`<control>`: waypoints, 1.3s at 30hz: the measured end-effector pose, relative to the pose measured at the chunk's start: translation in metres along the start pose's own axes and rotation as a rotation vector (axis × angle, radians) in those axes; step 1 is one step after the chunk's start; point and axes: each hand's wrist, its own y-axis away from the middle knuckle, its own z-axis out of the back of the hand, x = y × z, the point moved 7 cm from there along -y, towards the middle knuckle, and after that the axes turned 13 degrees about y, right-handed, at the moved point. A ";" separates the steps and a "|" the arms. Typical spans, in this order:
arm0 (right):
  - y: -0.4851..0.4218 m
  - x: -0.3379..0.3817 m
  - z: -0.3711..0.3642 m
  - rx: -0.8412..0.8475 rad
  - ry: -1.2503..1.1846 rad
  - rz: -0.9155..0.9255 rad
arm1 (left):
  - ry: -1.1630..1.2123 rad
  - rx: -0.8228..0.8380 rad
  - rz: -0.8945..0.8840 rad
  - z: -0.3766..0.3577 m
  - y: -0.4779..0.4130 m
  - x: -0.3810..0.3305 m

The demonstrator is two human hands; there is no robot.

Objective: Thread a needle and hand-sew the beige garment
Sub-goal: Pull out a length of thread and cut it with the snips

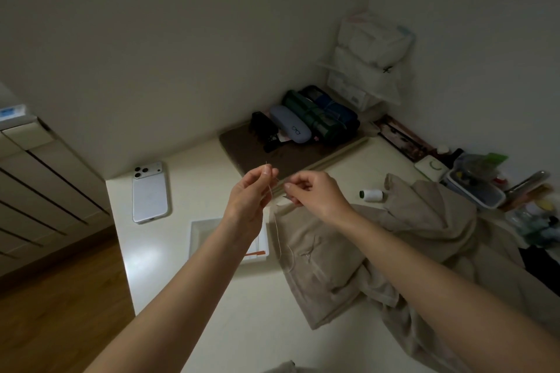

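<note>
My left hand (251, 191) is raised above the table and pinches a thin needle (266, 165) upright between thumb and forefinger. A pale thread (277, 230) hangs from that hand down onto the beige garment (378, 245), which lies crumpled on the white table (212, 306). Close to the right, my right hand (315, 191) has its fingers curled, pinching something fine that I cannot make out. A white thread spool (372, 195) lies on the table just right of that hand.
A white phone (150, 194) lies face down at the left. A shallow white tray (200, 236) sits under my left forearm. Cases and rolled items (306, 121) rest on a dark mat at the back. A clear sewing box (475, 188) stands far right.
</note>
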 end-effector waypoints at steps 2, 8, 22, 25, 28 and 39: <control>0.001 -0.003 -0.001 0.010 0.002 -0.003 | -0.003 -0.015 -0.012 0.002 0.000 -0.002; 0.006 -0.013 -0.008 0.067 0.092 -0.016 | -0.002 -0.009 -0.019 0.000 0.001 -0.005; 0.009 0.002 0.000 0.108 -0.082 -0.011 | -0.106 0.240 -0.016 -0.008 0.007 0.002; 0.015 0.010 -0.001 0.225 -0.331 -0.079 | -0.157 0.295 0.000 -0.003 0.009 0.005; 0.019 0.012 -0.005 0.283 -0.454 -0.127 | -0.166 0.304 0.011 0.001 0.010 0.006; 0.015 -0.002 -0.003 0.150 -0.618 -0.236 | -0.155 0.303 -0.007 0.006 0.014 0.004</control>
